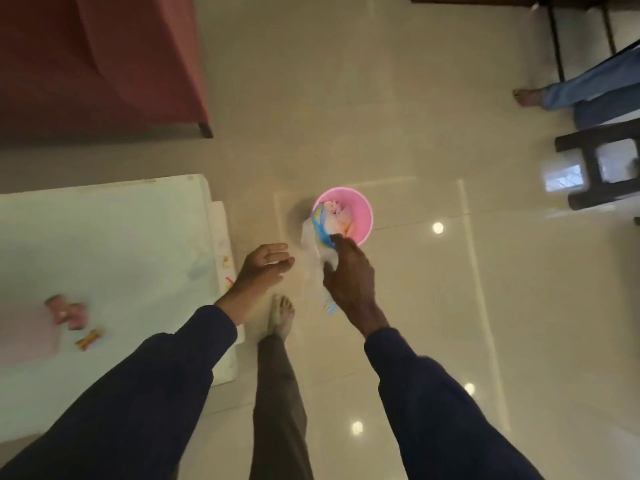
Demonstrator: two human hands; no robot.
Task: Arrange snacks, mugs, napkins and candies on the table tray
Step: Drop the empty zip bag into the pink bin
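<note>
The right hand (349, 271) is closed around a white packet (320, 251) with blue and yellow print, gripping it near its middle so that one end pokes up toward the pink bucket (360, 209) and the other end trails down below the wrist. The bucket stands on the glossy tiled floor (398, 133), and more pale wrapped items lie inside it — too blurred to tell what they are. The packet's upper end overlaps the bucket's near rim; whether it touches the rim cannot be told. The left hand (265, 266) hangs just beside the packet with its fingers loosely spread and palm turned inward, grasping nothing. Both arms wear dark blue sleeves, and a bare foot (282, 315) stands on the tiles between them. At the left lies the white table (104, 237), and on it, well apart from the hands, sit small pink wrapped candies (67, 311) and a yellow and red wrapped candy (89, 339) just below them — beside a pale pink thing at the table's left edge that is too blurred to name. A red sofa (97, 64) fills the upper left, and at the upper right another person's jeans leg (588, 84) and bare foot show near a dark stool (599, 168)
</note>
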